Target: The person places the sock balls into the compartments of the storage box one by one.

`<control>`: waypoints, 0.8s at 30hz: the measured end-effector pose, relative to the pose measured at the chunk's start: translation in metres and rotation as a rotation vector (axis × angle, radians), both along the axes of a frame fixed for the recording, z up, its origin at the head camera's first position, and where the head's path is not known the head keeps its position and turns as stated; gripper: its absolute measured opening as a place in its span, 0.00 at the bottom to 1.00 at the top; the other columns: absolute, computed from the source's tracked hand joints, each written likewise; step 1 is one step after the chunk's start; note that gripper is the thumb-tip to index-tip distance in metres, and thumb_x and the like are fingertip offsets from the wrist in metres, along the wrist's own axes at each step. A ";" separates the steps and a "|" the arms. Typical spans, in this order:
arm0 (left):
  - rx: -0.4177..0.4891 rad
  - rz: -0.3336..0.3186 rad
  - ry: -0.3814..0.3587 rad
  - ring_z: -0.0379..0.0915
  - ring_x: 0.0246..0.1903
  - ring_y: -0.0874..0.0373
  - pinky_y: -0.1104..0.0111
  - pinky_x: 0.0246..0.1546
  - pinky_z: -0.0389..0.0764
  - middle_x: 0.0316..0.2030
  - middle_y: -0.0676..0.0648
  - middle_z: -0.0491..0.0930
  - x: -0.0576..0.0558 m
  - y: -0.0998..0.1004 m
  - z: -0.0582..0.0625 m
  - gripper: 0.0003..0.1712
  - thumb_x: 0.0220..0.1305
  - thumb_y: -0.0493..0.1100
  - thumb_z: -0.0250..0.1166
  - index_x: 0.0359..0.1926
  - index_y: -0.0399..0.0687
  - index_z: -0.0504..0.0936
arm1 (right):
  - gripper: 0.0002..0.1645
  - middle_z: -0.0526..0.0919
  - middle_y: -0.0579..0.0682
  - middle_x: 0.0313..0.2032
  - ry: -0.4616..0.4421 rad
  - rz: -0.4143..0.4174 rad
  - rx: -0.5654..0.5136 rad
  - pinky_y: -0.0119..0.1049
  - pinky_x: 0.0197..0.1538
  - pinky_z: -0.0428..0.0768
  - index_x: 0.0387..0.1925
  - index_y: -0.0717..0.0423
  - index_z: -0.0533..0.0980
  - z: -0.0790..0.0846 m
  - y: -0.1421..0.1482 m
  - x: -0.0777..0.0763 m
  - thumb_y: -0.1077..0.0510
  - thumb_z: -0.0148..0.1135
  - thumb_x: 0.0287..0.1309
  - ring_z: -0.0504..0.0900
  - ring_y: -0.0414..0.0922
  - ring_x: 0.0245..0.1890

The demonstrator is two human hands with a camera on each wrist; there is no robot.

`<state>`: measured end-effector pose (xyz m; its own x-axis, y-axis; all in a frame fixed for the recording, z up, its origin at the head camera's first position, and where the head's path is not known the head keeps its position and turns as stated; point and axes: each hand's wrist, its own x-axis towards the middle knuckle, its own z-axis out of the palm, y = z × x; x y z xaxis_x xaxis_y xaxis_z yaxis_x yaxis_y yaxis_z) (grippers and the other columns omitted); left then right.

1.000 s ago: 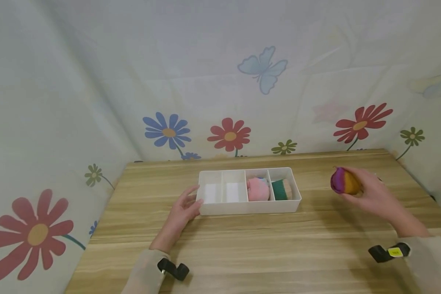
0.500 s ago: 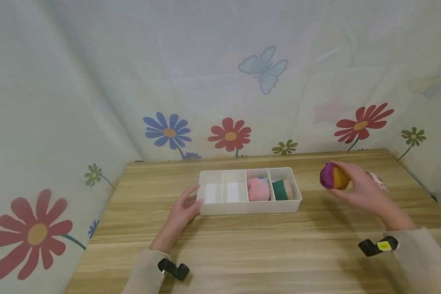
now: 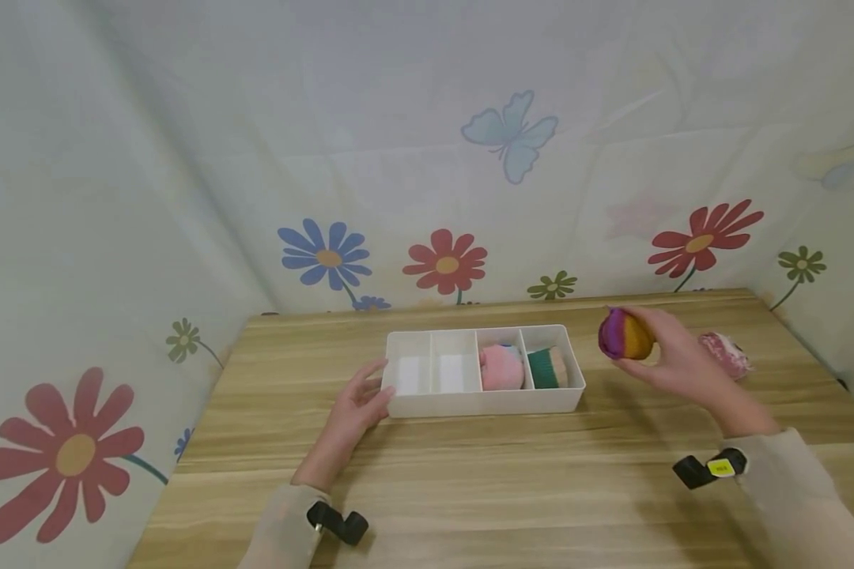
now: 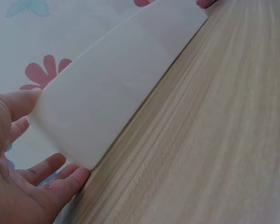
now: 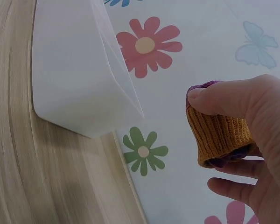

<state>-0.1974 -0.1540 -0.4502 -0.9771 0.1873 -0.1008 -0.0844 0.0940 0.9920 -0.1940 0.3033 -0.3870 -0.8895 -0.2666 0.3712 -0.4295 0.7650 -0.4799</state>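
Observation:
My right hand (image 3: 679,359) pinches a rolled sock (image 3: 627,335), purple on one side and ribbed mustard on the other, above the table to the right of the white box. In the right wrist view, the thumb lies across the rolled sock (image 5: 219,133). The white divided box (image 3: 484,403) stands on the table. My left hand (image 3: 353,407) touches its left end. In the left wrist view, the thumb rests at the rim of the box (image 4: 107,88) and fingertips touch its lower corner. A pink rolled sock (image 3: 501,367) and a green-and-beige one (image 3: 546,368) lie in its two right compartments.
A pink-and-white rolled sock (image 3: 726,355) lies on the wooden table (image 3: 484,490), right of the box and partly behind my right hand. A pale cloth (image 3: 370,158) with printed flowers hangs behind the table and along its sides.
My right hand has moved left and slightly upward with the purple-and-mustard sock, toward the box. The pink-and-white sock behind it has come into view. My left hand and the box stay put.

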 end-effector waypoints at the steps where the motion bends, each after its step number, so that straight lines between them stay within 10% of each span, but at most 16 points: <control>1: 0.004 0.003 0.001 0.64 0.58 0.44 0.55 0.50 0.74 0.61 0.37 0.64 -0.002 -0.001 -0.003 0.32 0.63 0.45 0.62 0.67 0.55 0.62 | 0.45 0.69 0.64 0.53 -0.002 -0.002 -0.003 0.61 0.45 0.73 0.61 0.62 0.62 0.000 -0.002 0.000 0.63 0.74 0.41 0.67 0.60 0.51; 11: 0.028 0.040 0.043 0.66 0.56 0.46 0.58 0.46 0.76 0.58 0.41 0.67 -0.009 -0.002 -0.023 0.33 0.58 0.50 0.66 0.64 0.60 0.66 | 0.46 0.70 0.64 0.52 0.075 0.096 0.014 0.57 0.43 0.76 0.61 0.63 0.62 -0.005 -0.016 -0.009 0.64 0.75 0.39 0.69 0.59 0.48; 24: 0.027 0.022 0.024 0.65 0.57 0.45 0.55 0.49 0.74 0.59 0.39 0.66 -0.005 -0.001 -0.013 0.32 0.61 0.46 0.63 0.66 0.57 0.64 | 0.46 0.70 0.61 0.53 0.053 0.150 -0.009 0.57 0.45 0.75 0.62 0.61 0.62 -0.003 -0.041 -0.016 0.64 0.75 0.39 0.68 0.58 0.51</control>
<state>-0.2025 -0.1554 -0.4634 -0.9832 0.1676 -0.0725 -0.0622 0.0659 0.9959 -0.2099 0.2620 -0.3896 -0.8190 -0.3911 0.4199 -0.5636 0.6861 -0.4601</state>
